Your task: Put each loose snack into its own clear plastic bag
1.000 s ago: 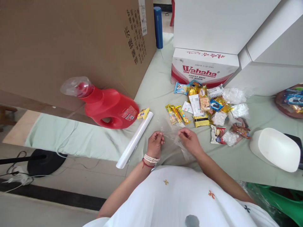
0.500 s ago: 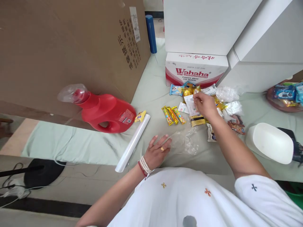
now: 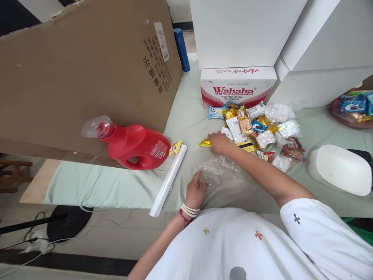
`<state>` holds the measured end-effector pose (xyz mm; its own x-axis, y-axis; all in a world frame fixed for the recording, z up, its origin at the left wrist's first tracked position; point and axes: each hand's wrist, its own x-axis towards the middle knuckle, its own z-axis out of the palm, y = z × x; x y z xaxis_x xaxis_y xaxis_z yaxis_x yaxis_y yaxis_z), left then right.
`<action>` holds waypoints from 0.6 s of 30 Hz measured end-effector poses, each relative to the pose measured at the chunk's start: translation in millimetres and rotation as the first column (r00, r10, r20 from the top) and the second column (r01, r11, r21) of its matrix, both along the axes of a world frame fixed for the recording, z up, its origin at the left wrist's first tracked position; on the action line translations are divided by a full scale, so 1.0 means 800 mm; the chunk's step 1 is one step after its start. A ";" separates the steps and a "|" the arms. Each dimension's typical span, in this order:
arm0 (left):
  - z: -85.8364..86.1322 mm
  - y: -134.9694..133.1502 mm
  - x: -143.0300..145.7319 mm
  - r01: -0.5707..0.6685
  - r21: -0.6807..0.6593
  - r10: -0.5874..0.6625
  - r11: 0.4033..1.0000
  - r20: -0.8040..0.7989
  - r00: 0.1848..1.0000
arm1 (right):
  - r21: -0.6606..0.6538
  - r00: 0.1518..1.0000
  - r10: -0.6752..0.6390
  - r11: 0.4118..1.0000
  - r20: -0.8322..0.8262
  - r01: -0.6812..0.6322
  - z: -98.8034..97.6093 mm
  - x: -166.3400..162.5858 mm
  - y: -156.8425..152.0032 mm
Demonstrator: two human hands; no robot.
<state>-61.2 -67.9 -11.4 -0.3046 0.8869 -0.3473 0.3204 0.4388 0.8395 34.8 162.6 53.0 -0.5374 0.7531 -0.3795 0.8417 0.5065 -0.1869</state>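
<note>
In the head view, the left hand (image 3: 197, 191), with bead bracelets at its wrist, rests on the pale green cloth-covered surface (image 3: 116, 182) close to the person's body. Its fingers are pinched narrow on the near edge of a clear crinkled plastic bag (image 3: 218, 168). The bag lies flat on the cloth between the two hands.

The right hand (image 3: 219, 142) reaches forward, just beyond the bag. Its fingers curl down and close over the yellow foil snack bars (image 3: 204, 143), and one foil end sticks out to the left of the knuckles. These bars lie at the near left edge of a pile of small wrapped snacks (image 3: 262, 128), which spreads in front of a white and red Wahaha carton (image 3: 237, 87).

Left of the hands lies a long white roll (image 3: 169, 178), with a small yellow packet (image 3: 175, 147) at its far end. Beside that lies a red plastic detergent jug (image 3: 136, 146), tipped on its side against a large brown cardboard box (image 3: 87, 70). A white plastic bowl (image 3: 339, 169) sits to the far right.
</note>
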 end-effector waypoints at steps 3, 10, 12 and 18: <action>0.009 -0.006 0.015 -0.038 -0.091 0.068 0.995 0.357 0.932 | 0.136 0.991 -0.055 0.988 -0.122 0.071 0.035 0.060 0.012; 0.026 -0.003 0.033 0.008 -0.179 0.113 0.984 0.658 0.745 | -0.341 0.796 0.330 0.771 -0.508 -0.538 0.087 0.171 -0.051; 0.025 0.000 0.037 0.023 -0.198 0.115 0.980 0.653 0.749 | -0.446 0.819 0.428 0.691 -0.382 -0.569 0.065 0.155 -0.064; 0.020 0.004 0.041 0.016 -0.262 0.146 0.965 0.585 0.798 | -0.026 0.949 -0.191 0.981 -0.250 0.190 0.042 0.113 -0.020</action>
